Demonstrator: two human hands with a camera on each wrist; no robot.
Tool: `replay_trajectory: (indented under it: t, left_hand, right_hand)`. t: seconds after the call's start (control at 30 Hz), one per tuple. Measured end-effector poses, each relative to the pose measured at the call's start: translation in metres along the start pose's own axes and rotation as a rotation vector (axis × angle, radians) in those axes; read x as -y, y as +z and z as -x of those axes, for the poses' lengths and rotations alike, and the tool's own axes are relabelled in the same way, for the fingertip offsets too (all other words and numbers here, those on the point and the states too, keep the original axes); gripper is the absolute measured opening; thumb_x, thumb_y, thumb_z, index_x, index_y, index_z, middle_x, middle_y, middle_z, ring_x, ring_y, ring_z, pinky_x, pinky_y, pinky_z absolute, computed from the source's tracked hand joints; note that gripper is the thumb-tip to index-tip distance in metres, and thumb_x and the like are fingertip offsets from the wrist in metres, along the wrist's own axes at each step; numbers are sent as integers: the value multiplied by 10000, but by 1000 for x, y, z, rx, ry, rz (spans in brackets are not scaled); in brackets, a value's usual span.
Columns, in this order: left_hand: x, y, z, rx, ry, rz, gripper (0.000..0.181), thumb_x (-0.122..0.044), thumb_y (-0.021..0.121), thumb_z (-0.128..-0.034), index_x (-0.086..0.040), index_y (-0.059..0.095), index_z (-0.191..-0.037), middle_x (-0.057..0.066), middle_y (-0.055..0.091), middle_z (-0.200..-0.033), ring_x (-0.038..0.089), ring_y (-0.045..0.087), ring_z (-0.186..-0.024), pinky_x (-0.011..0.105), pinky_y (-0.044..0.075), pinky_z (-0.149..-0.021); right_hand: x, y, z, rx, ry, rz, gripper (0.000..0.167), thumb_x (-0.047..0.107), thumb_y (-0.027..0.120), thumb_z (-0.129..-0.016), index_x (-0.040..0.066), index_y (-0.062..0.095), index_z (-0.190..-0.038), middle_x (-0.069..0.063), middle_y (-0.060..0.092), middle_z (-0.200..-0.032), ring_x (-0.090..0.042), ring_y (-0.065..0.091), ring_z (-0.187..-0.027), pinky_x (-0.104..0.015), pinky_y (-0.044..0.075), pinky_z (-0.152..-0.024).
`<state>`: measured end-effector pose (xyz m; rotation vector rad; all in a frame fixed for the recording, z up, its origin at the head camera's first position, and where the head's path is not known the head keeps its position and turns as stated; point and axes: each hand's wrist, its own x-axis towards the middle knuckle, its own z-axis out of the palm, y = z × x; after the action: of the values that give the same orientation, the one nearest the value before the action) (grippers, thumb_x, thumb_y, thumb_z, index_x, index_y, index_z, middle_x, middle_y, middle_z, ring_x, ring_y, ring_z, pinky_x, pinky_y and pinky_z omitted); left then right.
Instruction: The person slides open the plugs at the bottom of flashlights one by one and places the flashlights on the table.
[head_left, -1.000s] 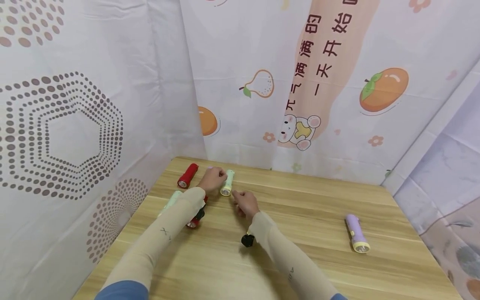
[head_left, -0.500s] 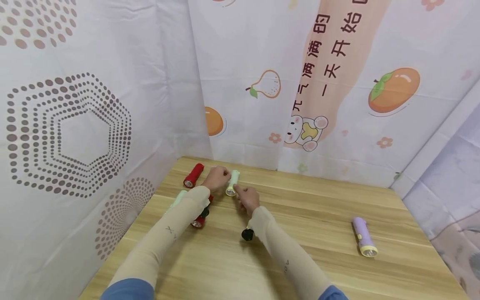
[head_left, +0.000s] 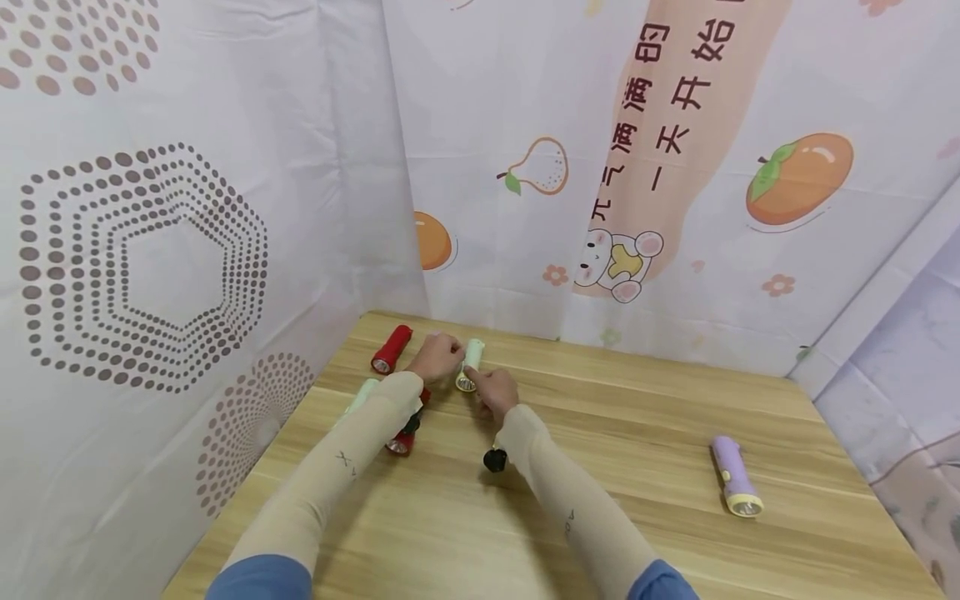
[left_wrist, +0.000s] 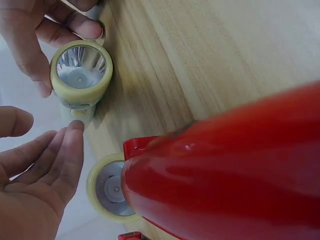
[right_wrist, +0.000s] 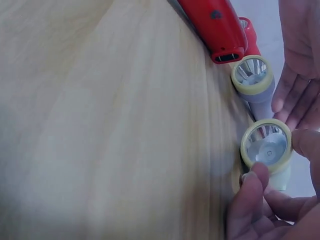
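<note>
A mint-green flashlight (head_left: 474, 350) with a pale yellow head lies near the table's back edge, its lens facing me. My right hand (head_left: 497, 392) pinches the yellow head; in the right wrist view, fingertips and thumb sit at opposite sides of its rim (right_wrist: 267, 124). On the other side is my left hand (head_left: 437, 358). Its fingers look fairly straight in the left wrist view, with one fingertip (left_wrist: 76, 125) at the body just below the head. A lavender flashlight (right_wrist: 257, 95) lies beside the left hand, hidden behind that hand in the head view.
A red flashlight (head_left: 392, 350) lies at the back left corner. Another red flashlight (head_left: 400, 443) and a second mint-green one (head_left: 363, 392) are partly covered by my left arm. Far right lies a purple flashlight (head_left: 733, 475). Printed curtains (head_left: 510, 250) stand behind the table.
My right hand has moved in to the mint-green flashlight and taken its head between the fingers. The left hand stays beside it. The head view has turned slightly left.
</note>
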<state>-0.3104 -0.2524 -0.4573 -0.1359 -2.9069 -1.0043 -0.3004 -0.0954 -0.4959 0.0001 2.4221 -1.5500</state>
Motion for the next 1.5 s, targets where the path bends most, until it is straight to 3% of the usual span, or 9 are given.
replay_trajectory:
  t: [0.17, 0.3, 0.43, 0.53, 0.67, 0.93, 1.1, 1.27, 1.5]
  left_hand:
    - [0, 4, 0, 90, 7, 7, 296, -131, 579, -975, -86, 611, -685, -22, 514, -599, 108, 442, -524, 239, 374, -492]
    - [-2, 7, 0, 91, 4, 15, 314, -117, 569, -958, -116, 539, -645, -35, 418, -558, 94, 363, -483, 236, 306, -455]
    - [-3, 8, 1, 55, -12, 12, 238, -130, 557, -986, -35, 651, -788, 35, 544, -669, 140, 454, -573, 276, 384, -523]
    - [-2, 7, 2, 25, -33, 31, 281, -193, 551, -1026, 29, 722, -1055, 118, 706, -934, 205, 625, -798, 343, 529, -698]
    - [3, 0, 3, -30, -72, 136, 419, -288, 554, -1061, 44, 658, -1294, 182, 698, -1211, 297, 661, -1076, 434, 552, -906]
    - [-1, -17, 5, -73, -170, 373, 388, -319, 623, -1047, -26, 676, -1295, 159, 674, -1238, 288, 641, -1065, 385, 566, -851]
    - [-2, -18, 3, -60, -198, 392, 387, -332, 645, -1035, -41, 687, -1286, 135, 679, -1238, 266, 638, -1069, 361, 572, -852]
    - [-4, -16, 3, -60, -240, 400, 350, -337, 699, -999, -59, 734, -1209, 98, 701, -1196, 258, 646, -1053, 393, 555, -895]
    - [-14, -9, 6, -85, -198, 424, 377, -372, 748, -956, -56, 752, -1162, 92, 720, -1162, 263, 652, -1058, 404, 553, -887]
  right_hand:
    - [-2, -4, 2, 39, -13, -70, 426, 363, 747, -948, 4, 664, -734, -27, 524, -508, -120, 471, -400, -251, 410, -369]
    - [0, -6, 6, 103, -28, -123, 392, 315, 776, -938, 0, 643, -747, -44, 573, -570, -124, 515, -453, -252, 443, -412]
    - [0, -7, 10, 147, -43, -136, 358, 306, 785, -935, -2, 659, -804, -56, 604, -614, -121, 530, -489, -250, 452, -438]
    - [-1, -6, 13, 177, -61, -140, 284, 275, 783, -939, 10, 700, -882, -64, 614, -634, -121, 525, -503, -252, 445, -448]
    - [-2, -6, 15, 219, -99, -126, 257, 247, 785, -936, 25, 744, -1059, -78, 659, -710, -129, 534, -530, -260, 444, -458]
    - [1, -9, 15, 246, -142, -67, 416, 215, 784, -930, 31, 689, -1290, -95, 732, -864, -141, 540, -529, -265, 455, -443]
    - [-3, -11, 13, 232, -140, -62, 429, 233, 800, -917, 46, 692, -1287, -79, 725, -909, -147, 543, -558, -267, 455, -462]
    - [-8, -10, 14, 200, -157, -30, 417, 265, 826, -891, 36, 721, -1224, -62, 713, -1029, -171, 625, -775, -282, 515, -619]
    - [-8, -25, 29, 202, -167, -23, 452, 280, 819, -903, 24, 691, -1252, -89, 693, -1108, -231, 656, -955, -352, 559, -778]
